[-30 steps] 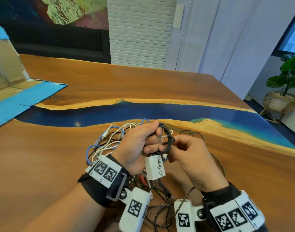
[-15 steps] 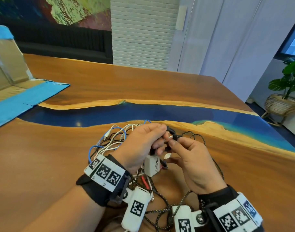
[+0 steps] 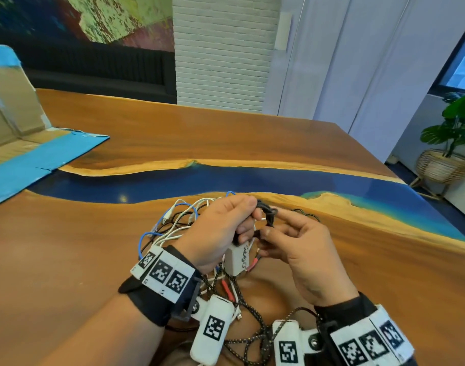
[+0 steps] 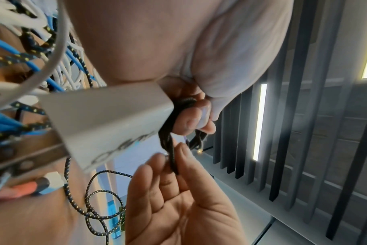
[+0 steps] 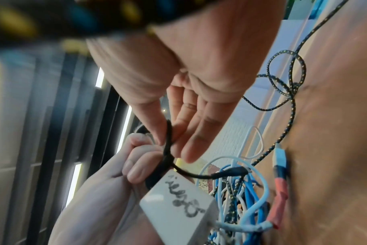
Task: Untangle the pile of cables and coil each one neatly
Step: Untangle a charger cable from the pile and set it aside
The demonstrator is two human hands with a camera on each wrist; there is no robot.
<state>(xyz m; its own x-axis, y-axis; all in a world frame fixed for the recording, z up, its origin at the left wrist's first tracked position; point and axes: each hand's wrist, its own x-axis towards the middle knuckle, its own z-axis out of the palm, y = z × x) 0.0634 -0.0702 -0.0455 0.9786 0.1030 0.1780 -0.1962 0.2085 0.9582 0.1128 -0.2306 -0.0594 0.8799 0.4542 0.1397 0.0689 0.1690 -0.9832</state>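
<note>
My left hand (image 3: 226,228) grips a small coil of black cable (image 3: 267,213) above the tangled pile (image 3: 178,220) of white, blue and black cables. A white charger block (image 3: 236,260) with handwriting hangs just under that hand. My right hand (image 3: 292,239) pinches a strand of the same black cable (image 4: 172,159) between thumb and forefinger, its other fingers spread. In the right wrist view the black cable (image 5: 168,144) loops past the charger block (image 5: 178,207) to a plug end. A black-and-yellow braided cable (image 3: 252,320) trails toward my wrists.
The wooden table (image 3: 67,260) has a blue resin strip (image 3: 199,180) across it. An opened cardboard box (image 3: 14,143) with blue tape lies at the far left. A potted plant (image 3: 453,143) stands on the floor at the right.
The wide black loop between my hands has shrunk into a tight bundle in my left hand. My right hand has shifted its pinch onto a strand beside the coil.
</note>
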